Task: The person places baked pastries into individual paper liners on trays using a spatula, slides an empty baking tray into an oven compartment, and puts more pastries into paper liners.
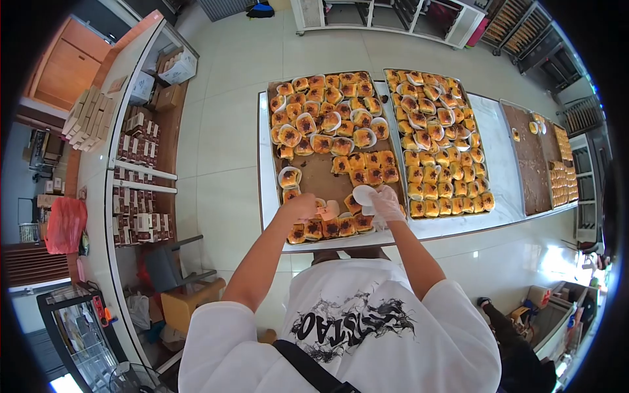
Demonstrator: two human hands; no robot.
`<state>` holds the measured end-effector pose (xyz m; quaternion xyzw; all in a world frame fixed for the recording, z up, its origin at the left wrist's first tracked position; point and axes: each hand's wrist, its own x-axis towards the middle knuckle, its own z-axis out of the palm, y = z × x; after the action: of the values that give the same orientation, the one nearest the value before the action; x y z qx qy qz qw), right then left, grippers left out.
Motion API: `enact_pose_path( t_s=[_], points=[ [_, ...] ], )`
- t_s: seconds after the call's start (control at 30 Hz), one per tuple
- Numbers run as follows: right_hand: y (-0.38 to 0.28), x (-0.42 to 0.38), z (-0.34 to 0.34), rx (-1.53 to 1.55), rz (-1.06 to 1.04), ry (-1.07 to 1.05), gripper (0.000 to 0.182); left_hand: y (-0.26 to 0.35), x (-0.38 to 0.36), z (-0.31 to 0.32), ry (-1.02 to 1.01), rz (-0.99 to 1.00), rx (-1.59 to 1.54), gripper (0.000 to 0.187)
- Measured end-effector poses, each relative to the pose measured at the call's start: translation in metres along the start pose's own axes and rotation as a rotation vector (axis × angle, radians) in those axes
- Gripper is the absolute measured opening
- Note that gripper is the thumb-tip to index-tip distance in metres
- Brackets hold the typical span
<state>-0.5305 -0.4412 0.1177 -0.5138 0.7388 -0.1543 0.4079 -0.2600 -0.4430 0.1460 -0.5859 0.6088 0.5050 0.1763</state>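
My right hand [389,204], in a clear plastic glove, grips round white paper liners [363,195] above the near part of the left tray [308,165]. My left hand [301,207] is curled at a bun [329,211] to the left of the liners; its fingertips are partly hidden. Golden buns with dark topping [337,226] line the tray's near edge. Beyond my hands, a bare block of buns [373,168] sits joined together at the right. Farther back, many buns [305,123] rest in white liners.
A second full tray [485,190] stands to the right on the white table [488,124], with a third, partly filled tray [522,164] past it. Shelves of packed boxes [141,216] are at the left. Tray racks [517,26] stand at the far right.
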Motion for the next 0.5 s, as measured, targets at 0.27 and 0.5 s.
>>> enact_pose_path(
  t_s=[0.27, 0.5],
  points=[
    [0.018, 0.021, 0.022, 0.057, 0.043, -0.021, 0.038, -0.004, 0.010, 0.024, -0.105, 0.280, -0.559, 0.021],
    [-0.010, 0.013, -0.009, -0.132, -0.112, -0.060, 0.034, -0.011, -0.050, 0.025, -0.129, 0.279, -0.980, 0.022]
  ],
)
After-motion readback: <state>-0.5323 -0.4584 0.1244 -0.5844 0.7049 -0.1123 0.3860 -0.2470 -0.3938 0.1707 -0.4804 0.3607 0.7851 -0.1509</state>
